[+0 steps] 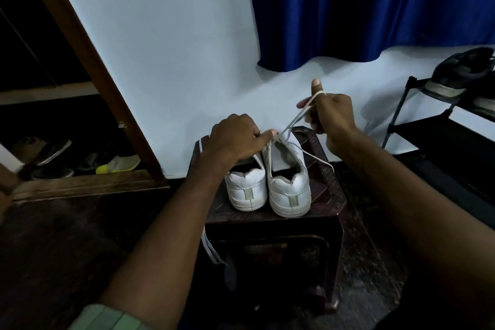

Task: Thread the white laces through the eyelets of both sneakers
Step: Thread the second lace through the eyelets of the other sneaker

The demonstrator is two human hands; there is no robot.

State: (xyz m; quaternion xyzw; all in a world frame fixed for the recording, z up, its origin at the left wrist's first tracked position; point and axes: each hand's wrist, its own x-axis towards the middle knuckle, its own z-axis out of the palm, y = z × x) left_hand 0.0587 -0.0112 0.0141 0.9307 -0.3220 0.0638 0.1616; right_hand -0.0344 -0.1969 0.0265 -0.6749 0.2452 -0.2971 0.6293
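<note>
two white sneakers side by side, heels toward the camera, on a dark stool (332,211) against the wall. right sneaker (289,182) being laced: lace (293,122) rising taut from the upper eyelets near the tongue up to the right hand (332,115), looped over the raised thumb and caught in curled fingers; a loose tail of the same lace trailing down over the stool's right side. left hand (235,139) pressed down over the left sneaker (247,190), fingertips pinching at the eyelet area of the right shoe, seemingly steadying it against the pull; exactly which eyelet, impossible to tell. second lace (211,246) hanging off the stool's left edge, apparently not yet threaded, though that shoe's eyelets sit hidden under the hand. likely step: drawing slack through on the right shoe. next move probably calling for finding the free tip, aiming it at the next open eyelet, and keeping even tension.
</note>
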